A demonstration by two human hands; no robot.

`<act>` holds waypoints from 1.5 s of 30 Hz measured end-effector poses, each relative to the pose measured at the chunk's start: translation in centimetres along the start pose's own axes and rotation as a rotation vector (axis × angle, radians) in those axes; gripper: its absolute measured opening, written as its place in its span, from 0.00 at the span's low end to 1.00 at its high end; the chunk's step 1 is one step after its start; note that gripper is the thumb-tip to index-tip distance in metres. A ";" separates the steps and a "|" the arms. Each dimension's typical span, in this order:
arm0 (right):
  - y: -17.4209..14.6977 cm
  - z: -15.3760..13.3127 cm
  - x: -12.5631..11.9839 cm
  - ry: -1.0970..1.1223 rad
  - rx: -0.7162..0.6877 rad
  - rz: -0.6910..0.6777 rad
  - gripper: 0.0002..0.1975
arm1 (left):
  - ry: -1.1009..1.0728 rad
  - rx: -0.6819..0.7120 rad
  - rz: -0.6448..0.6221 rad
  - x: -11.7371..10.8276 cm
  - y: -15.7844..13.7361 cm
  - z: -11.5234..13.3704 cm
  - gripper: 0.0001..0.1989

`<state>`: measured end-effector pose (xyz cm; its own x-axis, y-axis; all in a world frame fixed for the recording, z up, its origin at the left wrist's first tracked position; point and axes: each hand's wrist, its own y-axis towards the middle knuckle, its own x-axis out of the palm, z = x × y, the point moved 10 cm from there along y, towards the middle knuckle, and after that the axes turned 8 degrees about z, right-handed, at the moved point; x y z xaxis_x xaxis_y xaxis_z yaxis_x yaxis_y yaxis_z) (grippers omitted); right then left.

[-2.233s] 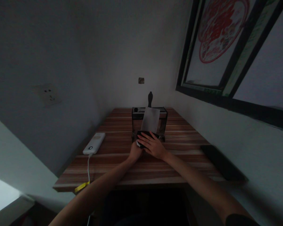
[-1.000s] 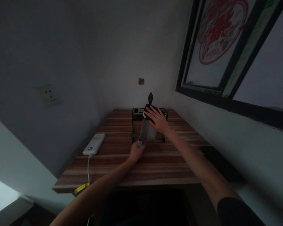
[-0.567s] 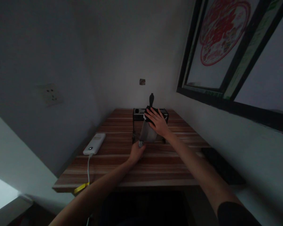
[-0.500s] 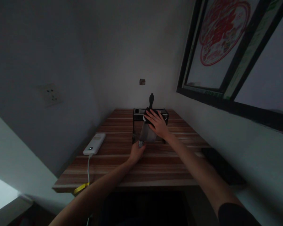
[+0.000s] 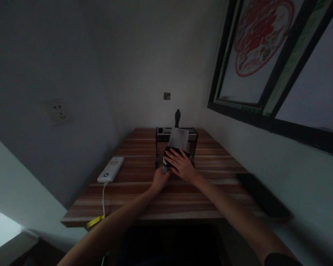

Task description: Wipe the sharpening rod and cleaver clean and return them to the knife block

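Wrapped round the handle of a cleaver, my left hand [image 5: 160, 179] is closed near the middle of the table. The cleaver's broad grey blade [image 5: 179, 138] points away from me, its far part bare. My right hand [image 5: 181, 165] lies over a black cloth [image 5: 170, 152] on the near part of the blade, fingers fairly straight and slightly spread; its thumb is hidden. Just behind the blade stands a black-framed knife rack [image 5: 193, 134] with clear sides. A black handle [image 5: 177, 118] sticks up from its top.
A white power bank [image 5: 111, 170] with a cable lies on the left of the striped wooden table [image 5: 138, 147]. A yellow tag [image 5: 95, 221] hangs at the front edge. To the right is a dark flat object [image 5: 262, 194]. Walls enclose the back and both sides.
My right hand and the black cloth have slid down the blade toward the handle, baring the blade's far part. My left hand has stayed in place on the cleaver.
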<state>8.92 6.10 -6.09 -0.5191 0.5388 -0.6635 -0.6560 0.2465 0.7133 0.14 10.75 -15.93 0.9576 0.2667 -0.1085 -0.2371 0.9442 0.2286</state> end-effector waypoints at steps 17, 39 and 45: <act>-1.5 -2.5 0.6 0.099 -0.013 -0.020 0.25 | -0.100 0.051 -0.002 -0.1 -0.1 0.6 0.07; 1.2 1.2 -0.8 -0.010 0.041 0.037 0.25 | 0.004 -0.023 0.014 -0.2 -0.1 0.3 0.02; 2.9 3.5 -2.1 -0.039 0.085 0.075 0.25 | 0.010 -0.028 0.013 -0.1 -0.1 0.1 0.03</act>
<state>10.00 8.55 -1.85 -0.5421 0.5888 -0.5995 -0.5664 0.2709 0.7783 0.08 10.63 -15.82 0.9528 0.2808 -0.1156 -0.2541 0.9456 0.2032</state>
